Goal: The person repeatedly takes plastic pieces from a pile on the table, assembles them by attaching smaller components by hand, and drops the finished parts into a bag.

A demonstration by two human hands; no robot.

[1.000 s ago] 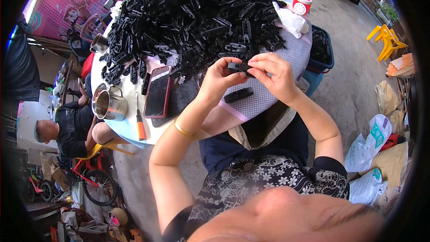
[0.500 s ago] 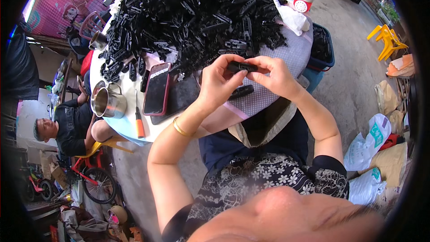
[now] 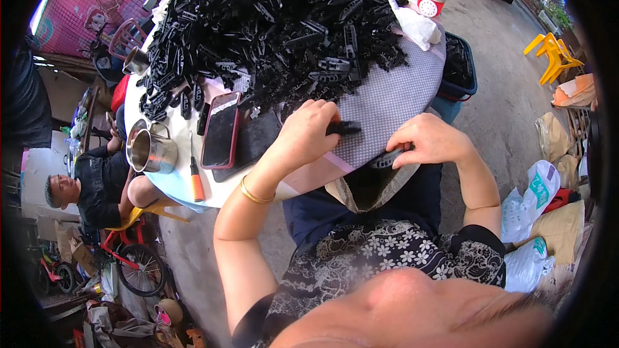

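My left hand (image 3: 308,132) is closed at the table's near edge, its fingers curled on one end of a dark plastic part (image 3: 349,127); the fingertips are partly hidden. My right hand (image 3: 433,140) pinches another black plastic part (image 3: 387,158), slim and with slots along it. This part hangs over the mouth of a tan sack (image 3: 351,201) that stands against my lap below the table edge. Beyond both hands rises a large heap of similar black plastic parts (image 3: 271,32).
Left of my left hand lie a phone in a red case (image 3: 220,132), a dark flat pad (image 3: 255,142), an orange-handled screwdriver (image 3: 195,180) and a metal mug (image 3: 155,151). A red-and-white cup (image 3: 431,1) stands far right. Beside the table is a blue bin (image 3: 459,67). A person sits at left.
My hands have parted. The right one has carried a black part down to the sack's mouth, and the left has dropped to the part lying on the table.
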